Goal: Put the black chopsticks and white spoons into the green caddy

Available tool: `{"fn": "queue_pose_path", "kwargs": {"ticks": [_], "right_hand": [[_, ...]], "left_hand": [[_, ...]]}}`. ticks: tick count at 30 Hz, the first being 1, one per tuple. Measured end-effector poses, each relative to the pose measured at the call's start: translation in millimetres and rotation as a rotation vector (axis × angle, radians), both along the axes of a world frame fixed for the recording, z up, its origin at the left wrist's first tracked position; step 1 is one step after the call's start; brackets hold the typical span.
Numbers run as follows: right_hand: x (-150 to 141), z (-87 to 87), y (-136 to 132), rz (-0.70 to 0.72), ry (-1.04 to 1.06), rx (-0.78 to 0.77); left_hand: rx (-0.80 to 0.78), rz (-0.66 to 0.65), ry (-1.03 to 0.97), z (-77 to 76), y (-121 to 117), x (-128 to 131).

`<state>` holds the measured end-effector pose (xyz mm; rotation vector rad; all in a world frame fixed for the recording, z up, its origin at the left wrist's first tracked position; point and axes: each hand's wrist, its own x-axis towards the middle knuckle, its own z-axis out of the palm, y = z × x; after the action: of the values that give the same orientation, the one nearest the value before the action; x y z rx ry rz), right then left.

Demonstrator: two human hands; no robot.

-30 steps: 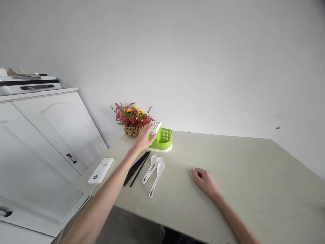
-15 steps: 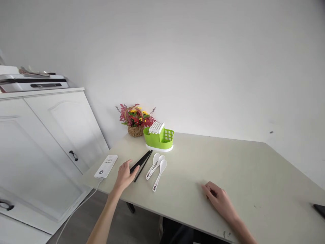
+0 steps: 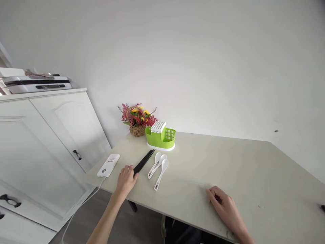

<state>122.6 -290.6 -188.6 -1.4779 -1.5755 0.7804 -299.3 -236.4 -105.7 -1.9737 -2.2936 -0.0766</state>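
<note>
Black slender chopsticks lie slanted on the pale greenish table, clasped at their near end by our left hand; we judge them gathered into one bundle but not yet lifted, while three glossy white spoons to the right lie untouched, on the near side of the green plastic holder with its white slotted top. Our left hand reaches from the near side, back upward, and well apart at near right, our right hand rests loosely curled, nothing visible in it.
</note>
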Motion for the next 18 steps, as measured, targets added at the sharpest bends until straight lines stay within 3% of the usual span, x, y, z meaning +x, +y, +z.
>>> {"fn": "queue_pose_path", "kwargs": {"ticks": [4, 7, 18], "right_hand": [[-1.0, 2.1, -0.4, 0.000, 0.002, 0.027], [-0.9, 2.2, -0.7, -0.003, -0.006, 0.029], [-2.2, 8.7, -1.9, -0.017, -0.011, 0.076]], "left_hand": [[-0.184, -0.016, 0.083, 22.4, 14.7, 11.1], [-0.247, -0.055, 0.097, 29.3, 26.3, 13.5], [-0.236, -0.097, 0.010, 19.6, 54.6, 6.3]]}}
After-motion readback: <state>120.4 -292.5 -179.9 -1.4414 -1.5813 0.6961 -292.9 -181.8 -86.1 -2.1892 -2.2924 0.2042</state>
